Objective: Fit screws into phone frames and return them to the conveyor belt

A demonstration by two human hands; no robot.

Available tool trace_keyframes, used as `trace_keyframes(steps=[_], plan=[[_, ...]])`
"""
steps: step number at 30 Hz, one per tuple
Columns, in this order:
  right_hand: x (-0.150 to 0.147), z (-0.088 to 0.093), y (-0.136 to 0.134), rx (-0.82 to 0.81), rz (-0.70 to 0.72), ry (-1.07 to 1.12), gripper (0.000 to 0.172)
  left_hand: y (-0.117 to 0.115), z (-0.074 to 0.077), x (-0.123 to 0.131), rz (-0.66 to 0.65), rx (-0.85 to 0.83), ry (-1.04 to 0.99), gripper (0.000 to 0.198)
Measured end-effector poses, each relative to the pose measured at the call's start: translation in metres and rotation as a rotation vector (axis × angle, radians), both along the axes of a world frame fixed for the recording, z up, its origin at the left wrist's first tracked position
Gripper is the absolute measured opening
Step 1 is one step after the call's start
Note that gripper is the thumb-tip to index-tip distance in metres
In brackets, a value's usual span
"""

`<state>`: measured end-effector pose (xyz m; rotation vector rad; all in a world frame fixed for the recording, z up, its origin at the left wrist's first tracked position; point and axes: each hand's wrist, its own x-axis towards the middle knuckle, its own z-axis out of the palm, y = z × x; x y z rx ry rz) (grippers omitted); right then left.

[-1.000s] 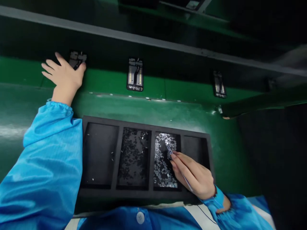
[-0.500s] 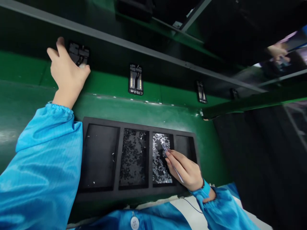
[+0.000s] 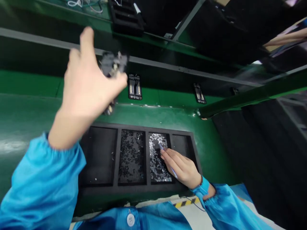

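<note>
My left hand [image 3: 83, 84] is raised above the green bench, its thumb and fingers closed around a black phone frame [image 3: 112, 64] with exposed inner parts; motion blurs it, and the hand covers part of it. In my right hand [image 3: 182, 166] is a pair of slim tweezers [image 3: 173, 171], their tips down among small shiny metal pieces [image 3: 155, 169] in one compartment of the black tray [image 3: 148, 188]. Whether the tips pinch a piece is too small to see. The neighbouring compartment holds many small dark pieces [image 3: 130, 156].
Beyond the tray, another open phone frame [image 3: 135, 87] lies on the green strip, with a further phone frame [image 3: 199, 93] to its right. A grey rail [image 3: 163, 62] runs across behind them. At the upper right, another person's arm [image 3: 287, 37] shows.
My left hand has lifted the phone frame off the green strip and brought it right and closer to me. My right hand stays over the same compartment with the tweezers.
</note>
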<state>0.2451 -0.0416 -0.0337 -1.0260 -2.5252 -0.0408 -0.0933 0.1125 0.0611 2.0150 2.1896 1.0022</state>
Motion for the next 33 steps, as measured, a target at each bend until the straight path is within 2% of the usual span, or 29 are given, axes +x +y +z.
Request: trace_keyframes(steps=[1,3,6,8,10,12,15,18,20,28,33], plan=[[-0.002,0.003,-0.001,-0.007,-0.039,0.055,0.030,-0.030,0.005,0.019,0.000,-0.116,0.043,0.097],[-0.006,0.014,-0.003,-0.036,-0.156,0.166,0.022,-0.089,0.001,0.057,-0.099,-0.235,0.148,0.103],[-0.007,0.036,0.005,-0.103,-0.343,0.298,0.015,-0.154,-0.031,0.107,-0.283,-0.287,0.334,0.094],[-0.008,0.046,0.018,-0.155,-0.412,0.382,0.014,-0.175,-0.054,0.128,-0.332,-0.321,0.403,0.085],[-0.011,0.049,0.034,-0.214,-0.436,0.526,0.018,-0.181,-0.070,0.141,-0.316,-0.320,0.460,0.076],[-0.020,0.042,0.051,-0.231,-0.408,0.594,0.018,-0.180,-0.078,0.148,-0.287,-0.291,0.515,0.070],[-0.039,0.022,0.067,-0.215,-0.346,0.593,0.022,-0.177,-0.081,0.152,-0.294,-0.243,0.572,0.078],[-0.053,0.003,0.070,-0.202,-0.277,0.534,0.030,-0.178,-0.081,0.153,-0.311,-0.191,0.586,0.089],[-0.057,-0.004,0.070,-0.208,-0.227,0.487,0.032,-0.178,-0.081,0.153,-0.322,-0.173,0.590,0.089],[-0.054,0.004,0.075,-0.260,-0.115,0.404,0.030,-0.178,-0.087,0.155,-0.328,-0.174,0.561,0.072],[-0.053,0.005,0.077,-0.339,-0.058,0.437,0.019,-0.180,-0.090,0.156,-0.329,-0.194,0.528,0.064]])
